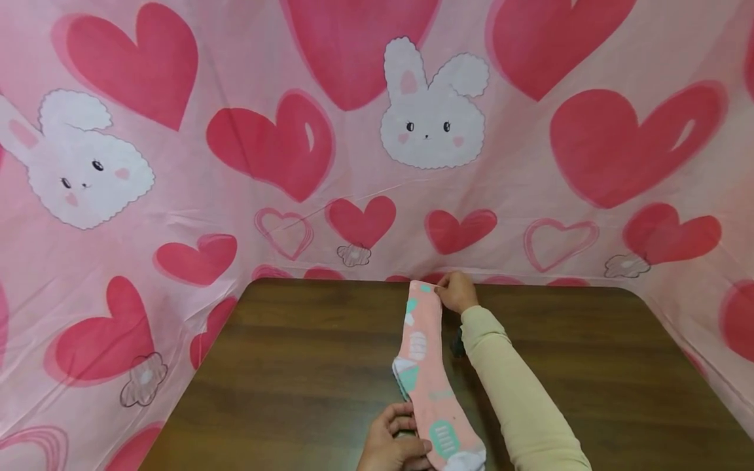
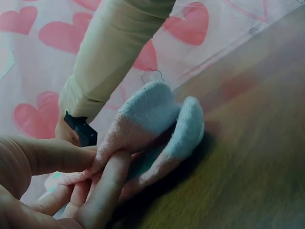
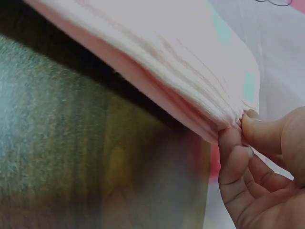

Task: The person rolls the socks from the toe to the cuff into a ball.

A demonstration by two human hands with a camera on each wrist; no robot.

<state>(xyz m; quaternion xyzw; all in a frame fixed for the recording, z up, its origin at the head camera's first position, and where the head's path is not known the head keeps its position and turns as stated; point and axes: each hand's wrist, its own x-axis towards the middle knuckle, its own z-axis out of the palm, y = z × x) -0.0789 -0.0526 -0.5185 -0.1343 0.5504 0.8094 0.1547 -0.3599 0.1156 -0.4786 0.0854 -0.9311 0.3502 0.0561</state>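
A pair of long pink socks (image 1: 429, 376), laid one on the other, stretches over the table with its cuffs at the far edge. White heels and toes and mint-green patches mark the knit. My right hand (image 1: 459, 293) pinches the corner of the cuffs between thumb and fingers; in the right wrist view the layered cloth (image 3: 162, 57) bunches at that grip. Nearer the front, my left hand (image 1: 396, 439) pinches the side of the foot part. Two separate white toes (image 2: 147, 109) stand apart in the left wrist view, past the left thumb and fingers.
The socks are over a dark wood-grain table (image 1: 294, 366) with rounded far corners. Behind and beside it hangs a pink cloth (image 1: 353, 170) printed with hearts and rabbit faces. A black band (image 2: 81, 129) sits at the right wrist, below the pale sleeve (image 1: 518, 392).
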